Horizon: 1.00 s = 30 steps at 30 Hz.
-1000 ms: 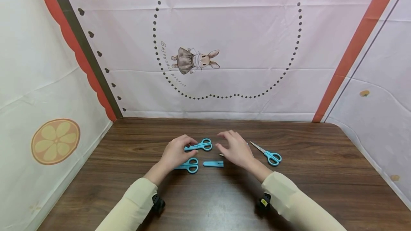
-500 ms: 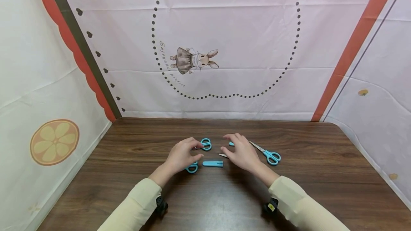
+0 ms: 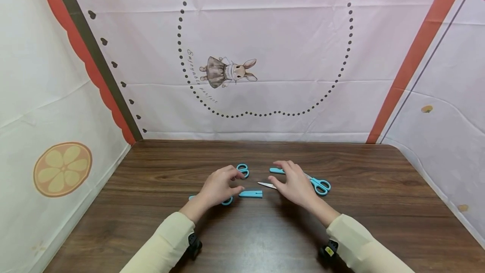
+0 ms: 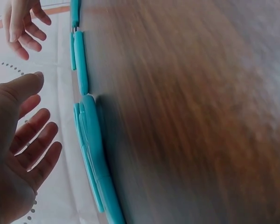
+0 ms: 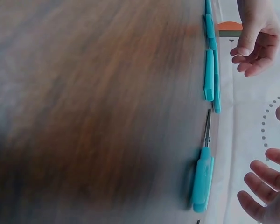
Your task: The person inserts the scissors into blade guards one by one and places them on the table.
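My left hand point(image 3: 222, 186) hovers with loosely bent fingers over two pairs of blue-handled scissors, holding neither. Handle loops of the back pair point(image 3: 243, 170) show past its fingertips; the front pair point(image 3: 227, 202) is mostly hidden under it. In the left wrist view, a sheathed pair of scissors point(image 4: 95, 154) lies below the palm. My right hand point(image 3: 294, 184), fingers spread and holding nothing, is above an unsheathed pair whose blade point(image 3: 266, 185) sticks out leftward. The right wrist view shows that pair's blue handle point(image 5: 203, 182). Between the hands lies a loose blue sheath point(image 3: 251, 194).
Another blue sheath point(image 3: 276, 170) lies behind the right hand. Further right are bare-bladed scissors point(image 3: 321, 186), their tip hidden by that hand. The brown wooden table point(image 3: 242, 239) meets a printed white cloth point(image 3: 288, 54) at the back and sides.
Both hands have drifted right. The right hand has uncovered the blade and the back sheath; the left now covers more of its two scissors. The things on the table have stayed put.
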{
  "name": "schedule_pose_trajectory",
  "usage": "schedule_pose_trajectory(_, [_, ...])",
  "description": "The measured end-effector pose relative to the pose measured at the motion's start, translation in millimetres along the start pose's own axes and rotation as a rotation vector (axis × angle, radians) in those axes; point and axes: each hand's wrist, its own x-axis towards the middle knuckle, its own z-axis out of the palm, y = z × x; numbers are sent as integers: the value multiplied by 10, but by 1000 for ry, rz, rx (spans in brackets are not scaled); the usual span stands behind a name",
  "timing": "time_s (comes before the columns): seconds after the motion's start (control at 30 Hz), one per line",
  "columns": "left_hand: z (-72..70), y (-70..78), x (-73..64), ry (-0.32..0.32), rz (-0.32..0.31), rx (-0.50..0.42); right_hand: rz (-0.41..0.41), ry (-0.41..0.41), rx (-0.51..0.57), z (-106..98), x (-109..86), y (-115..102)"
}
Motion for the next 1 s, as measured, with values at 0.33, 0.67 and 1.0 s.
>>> schedule_pose_trajectory(0.33, [53,28,19,-61,-7,12,30,-22,-3,-14,-70,68])
schedule_pose_trajectory(0.67, [95,35,47,-91,24,36,39,-50,-26,-54,-145,116])
schedule_pose_trajectory(1.0, [128,22,70,-139,11,57,49,-44,-77,-46,-220,179])
